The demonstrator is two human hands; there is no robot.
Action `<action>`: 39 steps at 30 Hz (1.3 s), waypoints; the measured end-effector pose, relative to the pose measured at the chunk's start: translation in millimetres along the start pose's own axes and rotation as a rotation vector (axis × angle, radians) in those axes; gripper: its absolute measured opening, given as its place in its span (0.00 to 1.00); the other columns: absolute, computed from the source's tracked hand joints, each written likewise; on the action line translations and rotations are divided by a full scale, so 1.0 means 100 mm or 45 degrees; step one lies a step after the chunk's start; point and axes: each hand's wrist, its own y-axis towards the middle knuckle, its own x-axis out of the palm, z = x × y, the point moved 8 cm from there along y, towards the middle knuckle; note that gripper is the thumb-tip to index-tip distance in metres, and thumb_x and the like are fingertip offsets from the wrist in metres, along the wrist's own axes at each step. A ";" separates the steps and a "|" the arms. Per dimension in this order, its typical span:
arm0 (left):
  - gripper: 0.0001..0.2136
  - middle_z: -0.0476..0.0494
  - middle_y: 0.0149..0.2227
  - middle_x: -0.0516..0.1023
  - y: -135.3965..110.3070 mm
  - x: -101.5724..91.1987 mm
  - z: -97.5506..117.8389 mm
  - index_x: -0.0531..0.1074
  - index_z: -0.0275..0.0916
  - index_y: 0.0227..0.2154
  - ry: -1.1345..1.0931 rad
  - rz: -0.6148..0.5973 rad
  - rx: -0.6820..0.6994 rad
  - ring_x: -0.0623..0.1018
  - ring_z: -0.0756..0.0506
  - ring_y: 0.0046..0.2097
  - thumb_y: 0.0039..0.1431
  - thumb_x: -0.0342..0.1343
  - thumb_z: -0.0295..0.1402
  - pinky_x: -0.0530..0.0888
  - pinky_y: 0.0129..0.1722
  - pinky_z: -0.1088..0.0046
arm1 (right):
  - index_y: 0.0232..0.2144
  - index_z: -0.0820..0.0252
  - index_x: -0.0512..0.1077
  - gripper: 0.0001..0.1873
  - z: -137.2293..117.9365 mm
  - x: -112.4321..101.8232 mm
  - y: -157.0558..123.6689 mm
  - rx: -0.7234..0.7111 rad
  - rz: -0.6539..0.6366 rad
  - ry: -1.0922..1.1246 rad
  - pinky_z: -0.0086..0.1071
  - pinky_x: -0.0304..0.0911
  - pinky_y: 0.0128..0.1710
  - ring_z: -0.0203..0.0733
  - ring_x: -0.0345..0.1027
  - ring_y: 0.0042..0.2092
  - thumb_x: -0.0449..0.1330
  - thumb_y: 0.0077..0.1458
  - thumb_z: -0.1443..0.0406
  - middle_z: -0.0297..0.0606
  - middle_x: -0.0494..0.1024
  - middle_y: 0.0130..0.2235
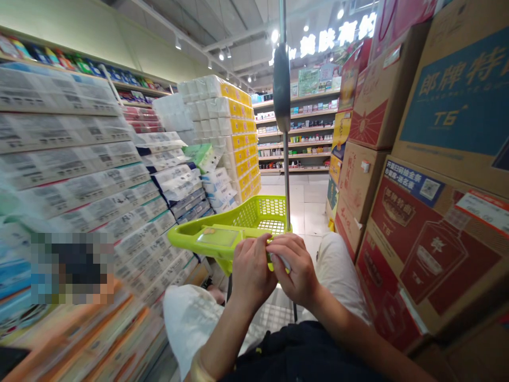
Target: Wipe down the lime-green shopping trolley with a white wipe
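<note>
While both hands clasp the handle [218, 239], the left hand [250, 273] at 9 o'clock of the right hand [296, 270], fingers curl shut over its near edge. White scrap [284, 261] under right fingers: unidentifiable. Judgement: grip level, steer off boxes [429, 239] at 3 o'clock. Basket [254, 215], 12 o'clock: no goods visible.

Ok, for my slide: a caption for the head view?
Person's left hand and right hand at a lime-green cart handle, between tissue packs and stacked cartons.
</note>
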 end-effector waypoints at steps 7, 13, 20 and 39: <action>0.19 0.43 0.36 0.78 0.00 0.02 -0.04 0.67 0.38 0.46 0.002 -0.049 -0.048 0.76 0.39 0.40 0.55 0.60 0.41 0.68 0.44 0.61 | 0.37 0.55 0.77 0.12 0.51 -0.12 -0.07 0.468 0.246 0.160 0.36 0.69 0.45 0.42 0.73 0.41 0.52 0.64 0.65 0.38 0.78 0.38; 0.12 0.43 0.36 0.78 -0.01 0.01 -0.02 0.70 0.39 0.42 -0.059 -0.085 -0.036 0.74 0.40 0.40 0.58 0.56 0.39 0.67 0.44 0.61 | 0.42 0.53 0.77 0.13 0.08 0.00 0.00 0.064 0.012 0.094 0.42 0.66 0.51 0.43 0.71 0.46 0.55 0.60 0.71 0.39 0.79 0.41; 0.13 0.44 0.34 0.77 -0.02 0.01 -0.05 0.72 0.40 0.38 -0.035 -0.116 -0.067 0.73 0.39 0.41 0.55 0.59 0.42 0.66 0.46 0.61 | 0.37 0.55 0.77 0.12 0.49 -0.09 -0.05 0.464 0.196 0.168 0.36 0.69 0.43 0.41 0.73 0.41 0.53 0.63 0.66 0.37 0.78 0.37; 0.08 0.44 0.31 0.75 -0.03 -0.04 -0.04 0.71 0.40 0.32 -0.013 -0.123 -0.043 0.72 0.40 0.38 0.56 0.56 0.39 0.66 0.42 0.61 | 0.42 0.53 0.77 0.14 0.07 0.03 -0.06 0.125 0.057 0.120 0.41 0.67 0.51 0.43 0.71 0.47 0.53 0.61 0.70 0.39 0.77 0.41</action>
